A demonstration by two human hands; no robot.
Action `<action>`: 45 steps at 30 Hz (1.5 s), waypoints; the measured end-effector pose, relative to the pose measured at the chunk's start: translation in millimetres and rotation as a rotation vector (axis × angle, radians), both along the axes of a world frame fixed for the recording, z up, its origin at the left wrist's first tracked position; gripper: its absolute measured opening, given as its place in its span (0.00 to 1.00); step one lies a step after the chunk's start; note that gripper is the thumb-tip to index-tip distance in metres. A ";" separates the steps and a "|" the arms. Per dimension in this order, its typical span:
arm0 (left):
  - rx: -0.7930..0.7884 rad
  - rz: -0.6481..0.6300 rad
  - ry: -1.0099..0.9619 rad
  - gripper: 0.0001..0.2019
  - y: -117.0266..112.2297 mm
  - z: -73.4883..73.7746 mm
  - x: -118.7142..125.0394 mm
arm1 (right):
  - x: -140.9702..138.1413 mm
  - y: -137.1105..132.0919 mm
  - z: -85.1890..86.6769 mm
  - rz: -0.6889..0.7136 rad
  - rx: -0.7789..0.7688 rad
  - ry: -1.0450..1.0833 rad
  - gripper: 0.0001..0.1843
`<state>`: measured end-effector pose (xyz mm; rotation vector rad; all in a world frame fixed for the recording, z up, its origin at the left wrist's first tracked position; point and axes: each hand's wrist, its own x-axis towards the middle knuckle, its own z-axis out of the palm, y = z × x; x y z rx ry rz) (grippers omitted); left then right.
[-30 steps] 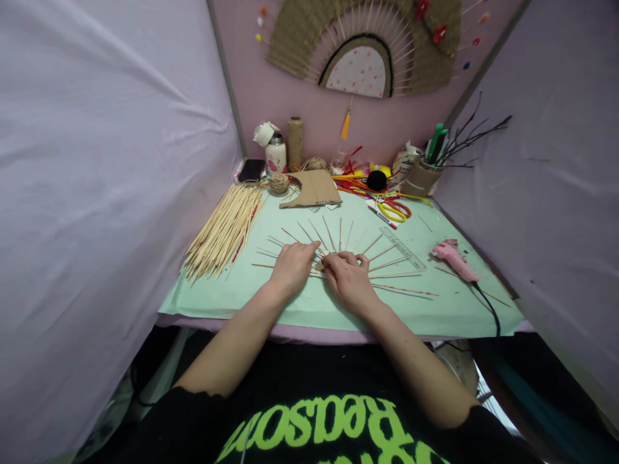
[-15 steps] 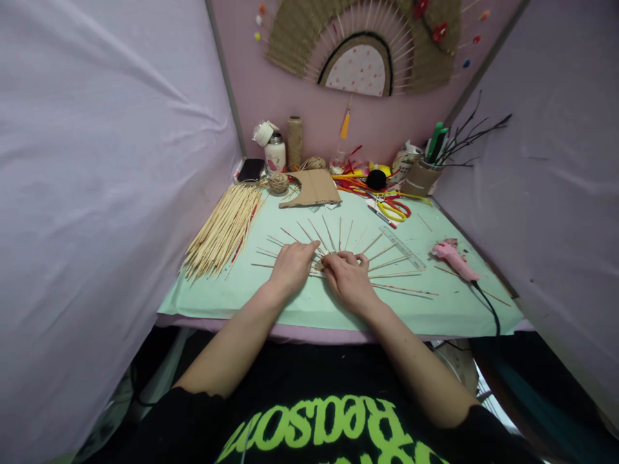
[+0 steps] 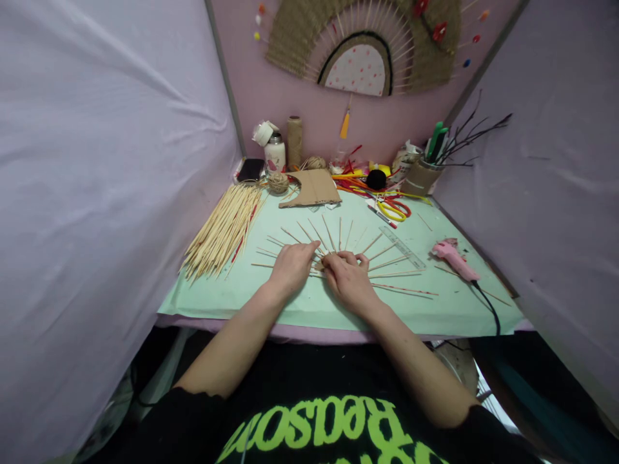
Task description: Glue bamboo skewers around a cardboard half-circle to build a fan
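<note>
Thin wooden sticks fan out in a half circle on the pale green table cover, their inner ends meeting between my hands. A small brown piece, seemingly cardboard, shows at that centre, mostly covered by fingers. My left hand presses on the fan's left inner part, fingers close together, thumb reaching toward the centre. My right hand lies just right of the centre, its fingers curled and pinching down at the hub where the sticks meet. The exact fingertip contact is hidden.
A thick bundle of sticks lies at left. Behind are cut cardboard, twine balls, scissors and a bottle. A clear ruler and a corded pink glue gun lie right. A woven fan hangs behind.
</note>
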<state>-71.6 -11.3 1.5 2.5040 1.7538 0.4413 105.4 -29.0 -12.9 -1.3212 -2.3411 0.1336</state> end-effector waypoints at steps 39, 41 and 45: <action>0.000 -0.016 -0.023 0.21 0.8 -0.1 -0.2 | 0.1 0.3 -0.3 0.003 -0.009 0.010 0.07; -0.001 -0.016 -0.023 0.21 0.8 0.2 -0.1 | 0.1 0.2 0.1 0.001 -0.009 0.001 0.07; 0.003 -0.016 -0.027 0.21 0.2 0.5 0.0 | 0.0 -0.2 1.0 -0.005 -0.005 -0.021 0.08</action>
